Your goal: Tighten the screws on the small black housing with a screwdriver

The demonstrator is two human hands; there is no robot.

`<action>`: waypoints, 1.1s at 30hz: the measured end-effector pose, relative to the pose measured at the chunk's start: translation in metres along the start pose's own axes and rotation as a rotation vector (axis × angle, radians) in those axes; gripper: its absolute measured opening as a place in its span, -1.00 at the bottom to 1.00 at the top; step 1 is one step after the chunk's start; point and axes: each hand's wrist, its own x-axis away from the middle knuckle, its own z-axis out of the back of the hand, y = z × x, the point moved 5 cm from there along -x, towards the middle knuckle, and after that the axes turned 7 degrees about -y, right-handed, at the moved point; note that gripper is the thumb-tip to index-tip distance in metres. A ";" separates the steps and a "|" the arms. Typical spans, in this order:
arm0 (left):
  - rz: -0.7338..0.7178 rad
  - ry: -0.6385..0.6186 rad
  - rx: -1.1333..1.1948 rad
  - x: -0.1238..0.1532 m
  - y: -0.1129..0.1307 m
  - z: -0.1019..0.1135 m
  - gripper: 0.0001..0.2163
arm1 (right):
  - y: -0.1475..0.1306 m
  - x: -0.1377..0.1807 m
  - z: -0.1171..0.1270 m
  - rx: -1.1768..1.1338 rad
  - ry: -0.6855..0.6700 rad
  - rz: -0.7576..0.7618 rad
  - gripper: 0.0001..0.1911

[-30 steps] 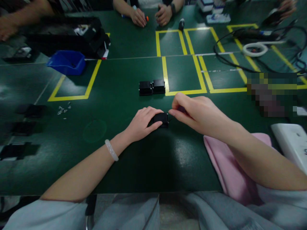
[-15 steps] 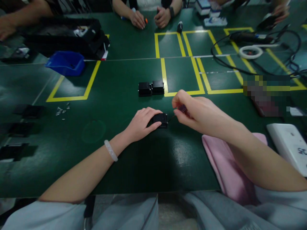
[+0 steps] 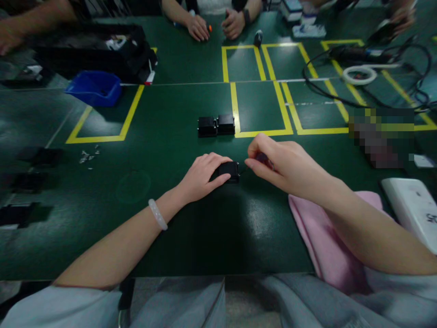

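Observation:
My left hand [image 3: 201, 175] lies curled over a small black box [image 3: 229, 171] on the green table [image 3: 191, 237] and holds it down by its left side. Just right of the box, my right hand [image 3: 283, 164] is pinched shut on a thin dark tool [image 3: 264, 159] whose tip points at the box's right edge. Two more black boxes [image 3: 216, 125] stand side by side a little farther away, near a yellow taped square.
A pink cloth [image 3: 321, 237] lies under my right forearm, with a white device [image 3: 414, 209] at the right edge. A blue bin [image 3: 94, 87] and black trays [image 3: 92, 50] sit far left. Small screws [image 3: 87, 156] lie scattered left. Another person's hands [image 3: 215, 25] rest at the far edge; cables [image 3: 362, 68] far right.
My right hand with the thin tool lifted slightly away from the box and has come back down to its right edge. My left hand has stayed on the box.

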 end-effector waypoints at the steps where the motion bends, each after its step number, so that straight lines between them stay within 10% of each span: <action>1: -0.002 0.003 -0.001 0.000 0.000 0.000 -0.62 | 0.000 0.000 -0.001 0.001 0.004 0.001 -0.86; 33: -0.005 -0.001 -0.004 0.001 0.001 0.001 -0.63 | 0.001 -0.001 -0.001 0.005 -0.004 -0.021 -0.89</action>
